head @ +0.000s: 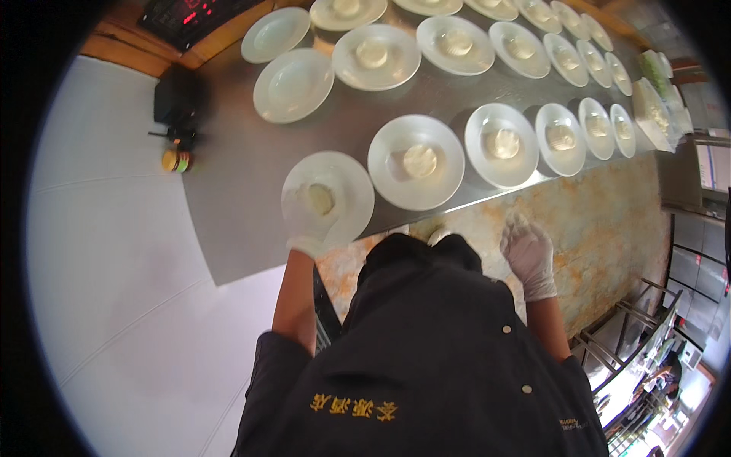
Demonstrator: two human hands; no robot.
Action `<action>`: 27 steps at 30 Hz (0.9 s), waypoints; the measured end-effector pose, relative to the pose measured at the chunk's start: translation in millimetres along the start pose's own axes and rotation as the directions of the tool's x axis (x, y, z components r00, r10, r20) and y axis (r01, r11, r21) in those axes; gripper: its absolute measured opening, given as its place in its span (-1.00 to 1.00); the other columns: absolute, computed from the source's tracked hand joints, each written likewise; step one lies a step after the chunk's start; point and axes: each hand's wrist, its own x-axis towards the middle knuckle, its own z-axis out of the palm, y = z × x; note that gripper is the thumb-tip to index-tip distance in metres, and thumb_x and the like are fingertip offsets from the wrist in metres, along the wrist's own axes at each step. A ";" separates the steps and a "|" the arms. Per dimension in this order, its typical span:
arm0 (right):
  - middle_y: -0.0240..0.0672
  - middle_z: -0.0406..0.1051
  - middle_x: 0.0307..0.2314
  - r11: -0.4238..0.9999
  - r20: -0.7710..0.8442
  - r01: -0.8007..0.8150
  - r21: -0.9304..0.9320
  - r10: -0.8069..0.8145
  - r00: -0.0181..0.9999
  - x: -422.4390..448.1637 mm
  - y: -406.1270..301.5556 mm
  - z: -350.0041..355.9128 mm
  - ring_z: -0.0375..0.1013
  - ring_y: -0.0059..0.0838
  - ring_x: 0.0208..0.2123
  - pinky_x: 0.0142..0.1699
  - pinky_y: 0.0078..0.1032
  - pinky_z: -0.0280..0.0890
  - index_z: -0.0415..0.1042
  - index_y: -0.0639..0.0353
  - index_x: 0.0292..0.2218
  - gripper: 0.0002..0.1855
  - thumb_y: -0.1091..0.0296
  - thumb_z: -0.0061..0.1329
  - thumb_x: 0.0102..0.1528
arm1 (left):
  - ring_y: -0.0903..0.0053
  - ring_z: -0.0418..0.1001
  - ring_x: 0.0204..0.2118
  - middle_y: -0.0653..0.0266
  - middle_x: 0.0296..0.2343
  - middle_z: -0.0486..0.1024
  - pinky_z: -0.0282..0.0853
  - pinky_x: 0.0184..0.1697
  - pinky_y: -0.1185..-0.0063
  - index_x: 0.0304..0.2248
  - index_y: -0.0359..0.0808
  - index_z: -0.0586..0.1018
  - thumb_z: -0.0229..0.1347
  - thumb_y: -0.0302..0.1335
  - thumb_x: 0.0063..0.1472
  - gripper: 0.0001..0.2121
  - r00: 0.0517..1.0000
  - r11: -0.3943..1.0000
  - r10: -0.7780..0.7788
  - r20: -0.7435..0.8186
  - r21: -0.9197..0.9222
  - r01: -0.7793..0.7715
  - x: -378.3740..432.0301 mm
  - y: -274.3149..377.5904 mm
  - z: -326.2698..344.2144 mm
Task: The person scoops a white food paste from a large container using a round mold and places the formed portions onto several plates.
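My left hand [317, 237], in a thin whitish glove, is at the near rim of a white plate [357, 197] with a pale round food piece [321, 199] on it; blur hides whether the fingers grip the rim. My right hand [526, 251], gloved too, hangs off the table's front edge above the floor, fingers bunched; whether it holds anything cannot be told. Beside the left plate stands another white plate [394, 185] bearing a pale, ridged round piece [420, 161]. Several similar plates with such pieces run rightwards, with more rows behind. Two plates at the back left hold no food piece, one being the nearer plate [274, 103].
The plates stand on a metal table [228, 228]. At its left edge are a black box [178, 97] and a small jar with a yellow lid [170, 160]. A white container [651, 114] stands at the far right end. Metal racks [605, 343] and a distant person [668, 374] are at lower right.
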 end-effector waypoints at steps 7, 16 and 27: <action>-0.22 0.44 -0.16 1.000 -0.055 0.002 0.012 -0.001 0.998 -11.1 7.8 11.1 0.42 -0.26 -0.16 -0.04 -0.29 0.34 0.37 0.18 -0.04 -0.62 0.21 -0.15 0.16 | 0.11 0.28 -0.10 -0.03 -0.19 0.31 0.28 -0.08 0.27 0.03 -0.32 0.33 0.31 -0.23 -0.24 -0.22 1.000 0.998 -0.019 -0.019 -0.067 0.018 -2.2 15.4 -17.6; -0.22 0.43 -0.13 0.999 -0.003 0.008 0.041 -0.007 1.000 -16.7 11.5 0.5 0.42 -0.25 -0.13 -0.02 -0.27 0.34 0.37 0.18 -0.04 -0.63 0.22 -0.15 0.17 | 0.11 0.28 -0.11 -0.05 -0.23 0.31 0.25 -0.06 0.29 -0.05 -0.29 0.38 0.31 -0.25 -0.24 -0.31 1.000 1.000 0.007 0.010 -0.023 -0.007 -2.9 14.1 -15.4; -0.21 0.41 -0.15 1.000 -0.014 0.023 0.006 -0.023 1.000 -12.5 8.1 -12.4 0.41 -0.27 -0.15 -0.03 -0.30 0.33 0.38 0.18 -0.07 -0.63 0.20 -0.11 0.14 | 0.12 0.28 -0.15 0.03 -0.27 0.33 0.23 -0.08 0.28 -0.02 -0.26 0.36 0.32 -0.21 -0.24 -0.27 0.999 1.000 0.023 -0.041 0.005 -0.022 -3.4 17.7 -5.7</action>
